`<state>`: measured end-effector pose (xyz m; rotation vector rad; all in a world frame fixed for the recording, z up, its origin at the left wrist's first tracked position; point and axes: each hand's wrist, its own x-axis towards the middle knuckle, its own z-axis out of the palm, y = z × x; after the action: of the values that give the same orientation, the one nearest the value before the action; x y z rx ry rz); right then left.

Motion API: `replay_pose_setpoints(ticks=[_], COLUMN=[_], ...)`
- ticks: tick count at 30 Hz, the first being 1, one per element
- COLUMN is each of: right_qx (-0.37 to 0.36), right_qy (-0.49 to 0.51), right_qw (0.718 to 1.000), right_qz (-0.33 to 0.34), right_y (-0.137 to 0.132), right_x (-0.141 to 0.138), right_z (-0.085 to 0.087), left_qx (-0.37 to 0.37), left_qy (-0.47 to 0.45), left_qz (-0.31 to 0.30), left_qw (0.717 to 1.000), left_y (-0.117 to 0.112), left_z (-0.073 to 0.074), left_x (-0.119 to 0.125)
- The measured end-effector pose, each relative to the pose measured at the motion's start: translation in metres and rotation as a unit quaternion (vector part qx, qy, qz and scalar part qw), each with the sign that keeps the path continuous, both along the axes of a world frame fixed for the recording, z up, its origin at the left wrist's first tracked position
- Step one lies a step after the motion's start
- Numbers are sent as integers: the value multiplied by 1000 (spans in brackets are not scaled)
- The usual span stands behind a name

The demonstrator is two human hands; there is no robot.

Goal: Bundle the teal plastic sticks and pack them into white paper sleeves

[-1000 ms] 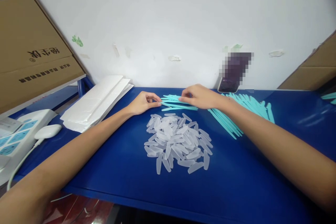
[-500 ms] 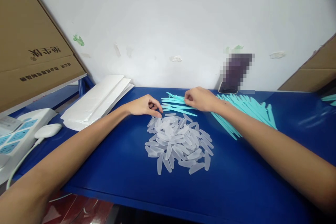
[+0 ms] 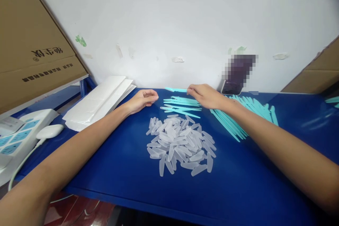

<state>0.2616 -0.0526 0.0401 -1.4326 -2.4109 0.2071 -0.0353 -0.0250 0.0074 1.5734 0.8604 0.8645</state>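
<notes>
My right hand [image 3: 205,96] pinches one teal plastic stick [image 3: 174,89] and holds it a little above a small group of teal sticks [image 3: 181,106] lying on the blue table [image 3: 119,169]. My left hand [image 3: 141,99] rests to the left of that group with its fingers curled in; what they hold, if anything, is hidden. A heap of clear frosted plastic caps [image 3: 180,143] lies just in front of both hands. A larger fan of teal sticks [image 3: 243,114] lies under and beside my right forearm.
A stack of white bags [image 3: 99,102] lies at the back left. A phone [image 3: 233,86] leans on the wall at the back. A white power strip [image 3: 18,134] and a white plug [image 3: 49,131] sit far left, beneath a cardboard box [image 3: 31,42].
My right hand has lifted one teal stick out of the small group. My left hand dipped to the clear caps, then drew back up and left with fingers curled.
</notes>
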Motion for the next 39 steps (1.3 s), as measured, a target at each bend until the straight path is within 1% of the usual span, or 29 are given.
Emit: replay_pose_setpoints(ticks=[2, 4, 6, 11, 16, 22, 27, 33, 39], right_qx=[4, 14, 29, 66, 80, 67, 47, 51, 54], right_qy=[5, -1, -7, 10, 11, 0, -13, -8, 1], right_qw=[1000, 999, 998, 997, 996, 997, 997, 998, 998], right_qz=[27, 47, 50, 33, 32, 38, 52, 42, 32], right_y=[0, 0, 1, -1, -1, -1, -3, -3, -4], right_x=[-2, -3, -4, -4, -5, -6, -8, -9, -9], right_z=[1, 0, 0, 0, 1, -4, -6, -7, -5], left_qx=[-23, -30, -36, -63, -75, -89, -89, -83, -68], left_qy=[-67, -79, -76, -69, -79, -113, -149, -128, -112], left_qz=[50, 66, 67, 62, 62, 59, 90, 114, 109], left_qw=[996, 994, 994, 994, 992, 988, 981, 982, 985], left_y=[3, 4, 4, 4, 5, 4, 4, 3, 5], left_z=[-6, -9, -9, -8, -9, -7, -8, -8, -10], left_x=[1, 3, 3, 1, 0, 1, 2, 4, 3])
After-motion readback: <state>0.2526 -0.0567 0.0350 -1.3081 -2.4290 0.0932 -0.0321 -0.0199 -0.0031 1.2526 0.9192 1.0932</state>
